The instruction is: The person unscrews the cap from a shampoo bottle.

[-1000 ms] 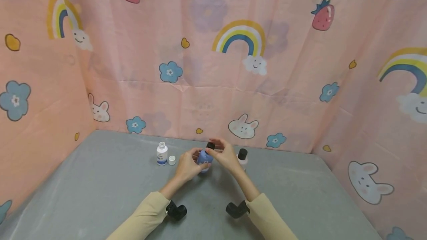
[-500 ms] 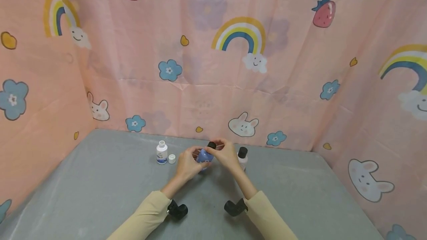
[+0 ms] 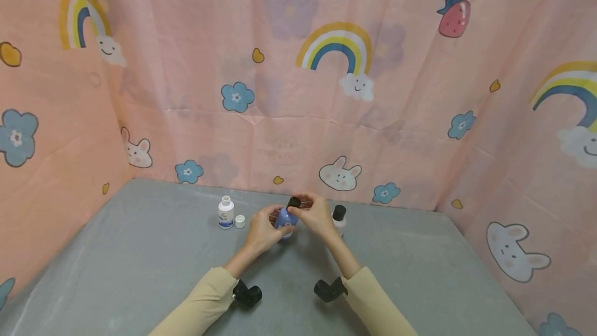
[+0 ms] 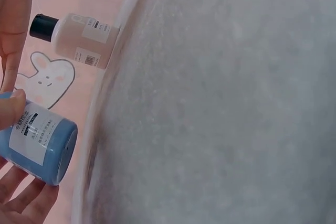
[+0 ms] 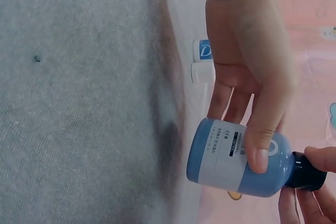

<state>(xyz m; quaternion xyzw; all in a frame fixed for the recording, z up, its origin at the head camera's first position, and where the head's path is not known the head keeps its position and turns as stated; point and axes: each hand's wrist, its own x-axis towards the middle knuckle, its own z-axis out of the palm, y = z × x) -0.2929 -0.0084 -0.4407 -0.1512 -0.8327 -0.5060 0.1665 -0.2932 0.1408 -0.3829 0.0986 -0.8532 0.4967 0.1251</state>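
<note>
A blue bottle [image 5: 218, 153] with a white label is held up off the table, tilted with its top to the right in the head view. My left hand [image 3: 263, 231] grips its body, thumb across the front. The right hand [image 3: 317, 217] pinches the black cap [image 5: 306, 171], which sits on the neck. In the left wrist view the blue bottle [image 4: 39, 140] shows its base and label. Just behind my right hand stands a pale pink bottle [image 4: 86, 40] with a black cap, partly hidden by the wrist in the head view.
Left of the hands, a white bottle [image 3: 226, 213] stands uncapped on the grey table [image 3: 140, 253]. Its small white cap [image 3: 240, 222] lies beside it. A pink patterned curtain [image 3: 280, 139] closes off the back and both sides.
The blue bottle and its cap tilt slightly back and forth between the two hands. Both hands keep their hold and stay nearly in place. The head view shifts slightly.
</note>
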